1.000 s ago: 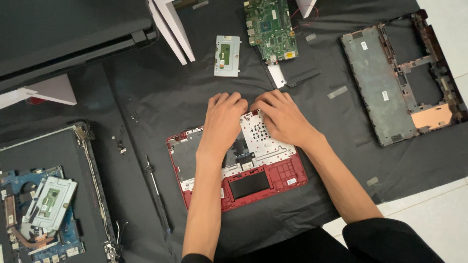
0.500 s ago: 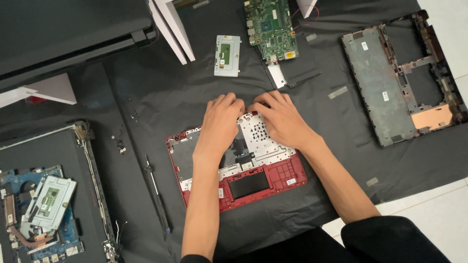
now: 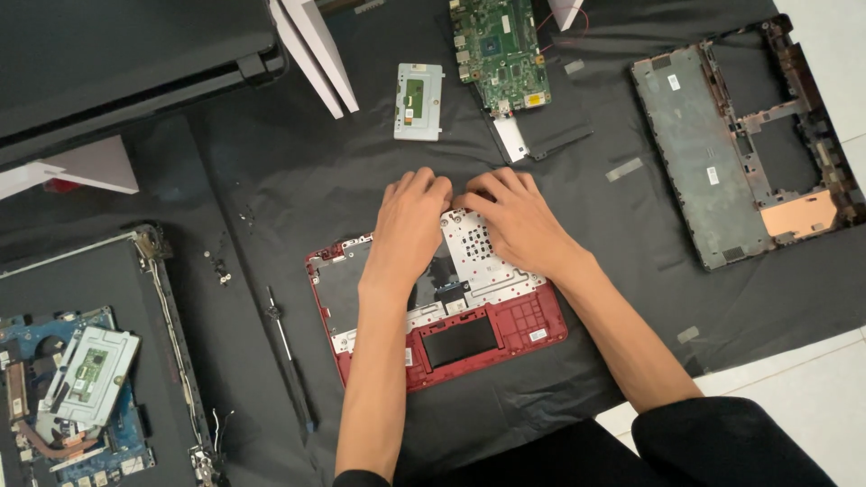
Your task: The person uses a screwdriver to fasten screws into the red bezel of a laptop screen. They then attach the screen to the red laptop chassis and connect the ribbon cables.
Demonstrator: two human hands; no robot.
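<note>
A screwdriver (image 3: 287, 347) lies left of the red laptop shell (image 3: 433, 311) in the middle of the black cloth (image 3: 271, 180). The left hand (image 3: 408, 225) and right hand (image 3: 510, 221) press flat on its top edge, gripping nothing. A hard push could snap the thin plastic. The green board (image 3: 501, 50) sits behind.

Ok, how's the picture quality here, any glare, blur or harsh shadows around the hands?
Head view: soft, even light, no hard shadows; the left hand and right hand are sharp on the red plastic laptop shell. Head view: mild sheen on the black cloth table cover, no blown glare. Head view: the white floor tiles look brightest; the edges bend slightly.
</note>
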